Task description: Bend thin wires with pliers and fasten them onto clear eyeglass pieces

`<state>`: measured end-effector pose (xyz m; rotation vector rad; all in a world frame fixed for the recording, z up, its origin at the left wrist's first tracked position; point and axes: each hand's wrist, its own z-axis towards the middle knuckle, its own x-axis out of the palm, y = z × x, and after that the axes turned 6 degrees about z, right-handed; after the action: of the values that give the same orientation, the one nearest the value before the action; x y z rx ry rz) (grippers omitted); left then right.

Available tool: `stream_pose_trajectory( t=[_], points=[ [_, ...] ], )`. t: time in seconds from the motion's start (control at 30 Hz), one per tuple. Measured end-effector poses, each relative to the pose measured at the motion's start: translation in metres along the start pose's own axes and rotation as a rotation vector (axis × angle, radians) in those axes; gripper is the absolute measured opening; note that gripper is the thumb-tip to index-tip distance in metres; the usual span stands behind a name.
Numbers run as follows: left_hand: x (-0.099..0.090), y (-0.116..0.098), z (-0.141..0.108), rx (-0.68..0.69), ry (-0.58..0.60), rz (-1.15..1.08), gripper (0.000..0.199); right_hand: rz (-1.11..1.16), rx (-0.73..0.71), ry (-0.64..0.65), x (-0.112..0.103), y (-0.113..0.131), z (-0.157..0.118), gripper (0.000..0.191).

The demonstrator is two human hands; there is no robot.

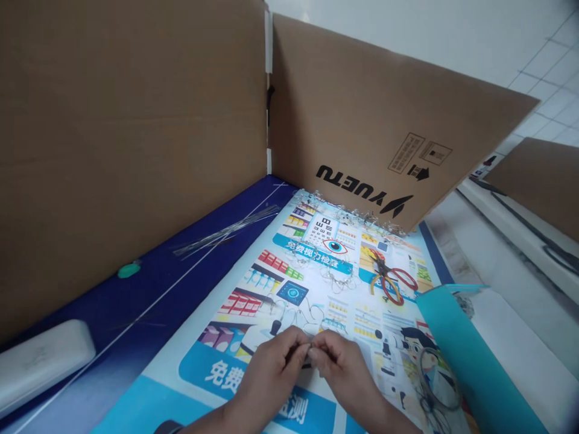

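Observation:
My left hand (274, 369) and my right hand (344, 361) meet over the printed poster sheet (149, 401), thumbs and fingertips pinched together. Thin looped wire (313, 311) rises from between the fingertips; the part inside the pinch is hidden. Beyond the hands lies a small ring of twisted wire (341, 280). Wire cutters with red handles (392, 283) rest on the sheet, ahead and to the right. A coil of wire (436, 380) sits to the right of my right hand.
Cardboard panels (136, 108) stand at the left and back, with many wire pieces (357, 214) along the back one. Straight wires (226, 230) lie at left, near a green lump (129, 270) and a white case (45, 364). A teal-edged box (479, 343) stands right.

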<state>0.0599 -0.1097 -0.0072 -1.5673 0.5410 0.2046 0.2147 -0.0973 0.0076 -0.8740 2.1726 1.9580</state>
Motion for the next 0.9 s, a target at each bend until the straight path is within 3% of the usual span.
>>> stream_pose_trajectory(
  t=[0.27, 0.6, 0.73, 0.9],
  points=[
    [0.003, 0.001, -0.001, -0.047, 0.036, -0.118, 0.019, 0.274, 0.036, -0.051, 0.005, -0.021, 0.002, 0.012],
    [0.008, 0.003, 0.000, -0.083, 0.059, -0.149, 0.019, 0.363, 0.071, -0.070, 0.010, -0.023, -0.001, 0.016],
    [0.007, 0.003, 0.000, -0.075, 0.067, -0.117, 0.021, 0.290, 0.089, -0.068, 0.009, -0.019, -0.001, 0.015],
    [-0.007, 0.004, 0.004, -0.048, 0.005, 0.132, 0.022, -0.066, -0.017, -0.143, 0.001, -0.017, 0.001, 0.009]
  ],
)
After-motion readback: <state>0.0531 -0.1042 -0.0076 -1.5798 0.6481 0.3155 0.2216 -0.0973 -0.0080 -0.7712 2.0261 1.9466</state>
